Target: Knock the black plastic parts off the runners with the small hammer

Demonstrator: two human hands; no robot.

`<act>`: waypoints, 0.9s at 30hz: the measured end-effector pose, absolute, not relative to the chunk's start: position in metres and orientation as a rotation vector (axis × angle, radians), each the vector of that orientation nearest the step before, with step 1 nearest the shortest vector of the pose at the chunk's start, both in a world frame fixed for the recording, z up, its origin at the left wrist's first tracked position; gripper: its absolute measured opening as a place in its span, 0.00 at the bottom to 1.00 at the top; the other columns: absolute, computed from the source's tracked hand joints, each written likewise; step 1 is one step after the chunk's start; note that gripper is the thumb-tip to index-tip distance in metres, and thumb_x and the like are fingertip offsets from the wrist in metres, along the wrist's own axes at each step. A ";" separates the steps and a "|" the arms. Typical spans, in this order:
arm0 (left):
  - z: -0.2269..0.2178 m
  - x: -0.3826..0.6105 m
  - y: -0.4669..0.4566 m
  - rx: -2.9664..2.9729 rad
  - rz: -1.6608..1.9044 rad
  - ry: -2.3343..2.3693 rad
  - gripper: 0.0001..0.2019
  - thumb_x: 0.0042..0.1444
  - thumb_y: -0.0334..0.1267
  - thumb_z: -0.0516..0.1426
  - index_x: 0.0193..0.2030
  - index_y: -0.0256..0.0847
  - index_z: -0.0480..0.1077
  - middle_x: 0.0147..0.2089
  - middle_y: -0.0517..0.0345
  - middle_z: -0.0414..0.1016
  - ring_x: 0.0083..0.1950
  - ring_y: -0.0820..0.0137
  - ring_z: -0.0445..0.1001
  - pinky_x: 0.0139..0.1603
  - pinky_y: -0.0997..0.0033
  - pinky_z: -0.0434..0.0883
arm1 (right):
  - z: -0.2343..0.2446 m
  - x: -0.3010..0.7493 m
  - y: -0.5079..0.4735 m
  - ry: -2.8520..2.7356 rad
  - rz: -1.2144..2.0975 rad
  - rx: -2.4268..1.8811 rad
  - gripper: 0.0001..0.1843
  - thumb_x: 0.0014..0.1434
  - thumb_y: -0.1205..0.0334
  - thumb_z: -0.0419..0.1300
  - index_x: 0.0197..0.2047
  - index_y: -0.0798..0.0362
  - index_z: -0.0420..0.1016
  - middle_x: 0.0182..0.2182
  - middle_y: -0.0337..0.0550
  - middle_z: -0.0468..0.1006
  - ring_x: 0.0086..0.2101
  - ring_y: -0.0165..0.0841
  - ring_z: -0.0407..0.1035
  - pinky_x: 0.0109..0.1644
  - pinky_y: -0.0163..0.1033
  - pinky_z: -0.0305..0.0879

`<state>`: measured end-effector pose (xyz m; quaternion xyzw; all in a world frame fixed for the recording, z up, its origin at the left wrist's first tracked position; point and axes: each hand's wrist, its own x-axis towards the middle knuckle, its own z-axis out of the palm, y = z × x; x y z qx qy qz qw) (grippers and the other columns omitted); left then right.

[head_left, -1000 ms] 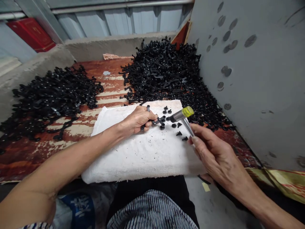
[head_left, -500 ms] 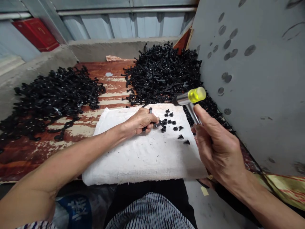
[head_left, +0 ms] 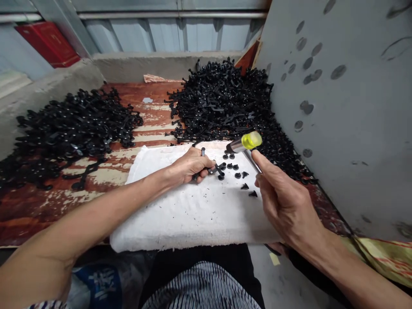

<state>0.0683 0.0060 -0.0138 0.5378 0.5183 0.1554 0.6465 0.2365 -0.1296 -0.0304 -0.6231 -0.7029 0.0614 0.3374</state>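
My left hand [head_left: 195, 165] is closed on a black linkage part [head_left: 219, 168] with several arms, holding it low over the white cloth pad [head_left: 180, 214]. One arm of the part sticks up past my thumb. My right hand [head_left: 283, 193] wraps round the handle of a small mallet [head_left: 245, 142]. The mallet has a metal head, a clear yellow face on one end and a dark face on the other. Its head hangs above the right side of the pad, apart from the part. Several small black flanged plugs [head_left: 237, 175] lie loose on the cloth between my hands.
A large heap of black parts [head_left: 219, 103] stands behind the pad, and another heap [head_left: 74, 124] lies to the left on the worn red-brown board [head_left: 154, 94]. A grey spotted panel [head_left: 347, 128] rises on the right. A red box [head_left: 48, 45] sits at the back left.
My right hand has brought the mallet down and to the left, nearer the part. My left hand and the part it holds have hardly moved.
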 end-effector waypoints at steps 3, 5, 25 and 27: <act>-0.011 0.066 0.007 1.256 0.325 1.132 0.12 0.57 0.26 0.55 0.22 0.38 0.65 0.16 0.63 0.61 0.13 0.80 0.54 0.12 0.78 0.53 | -0.025 0.237 -0.128 -1.872 0.298 -1.660 0.26 0.61 0.67 0.49 0.61 0.49 0.71 0.31 0.45 0.75 0.28 0.34 0.69 0.36 0.42 0.71; -0.008 0.063 0.007 1.276 0.346 1.082 0.11 0.59 0.27 0.54 0.25 0.38 0.64 0.19 0.63 0.63 0.14 0.81 0.54 0.12 0.79 0.51 | -0.017 0.237 -0.132 -1.759 0.427 -1.651 0.24 0.63 0.63 0.50 0.61 0.49 0.71 0.32 0.44 0.75 0.28 0.34 0.68 0.36 0.42 0.70; -0.018 0.070 0.004 2.044 0.138 0.739 0.19 0.62 0.43 0.50 0.20 0.40 0.56 0.20 0.66 0.53 0.22 0.78 0.51 0.24 0.74 0.51 | -0.038 0.223 -0.175 -0.479 1.189 -1.257 0.37 0.49 0.49 0.69 0.59 0.45 0.63 0.23 0.29 0.69 0.16 0.22 0.53 0.14 0.26 0.51; -0.017 0.071 0.004 2.069 0.122 0.741 0.18 0.62 0.43 0.49 0.21 0.40 0.56 0.21 0.65 0.53 0.23 0.77 0.51 0.24 0.73 0.51 | -0.038 0.223 -0.175 -0.476 1.191 -1.258 0.37 0.49 0.49 0.69 0.59 0.45 0.63 0.22 0.29 0.69 0.16 0.22 0.53 0.14 0.26 0.51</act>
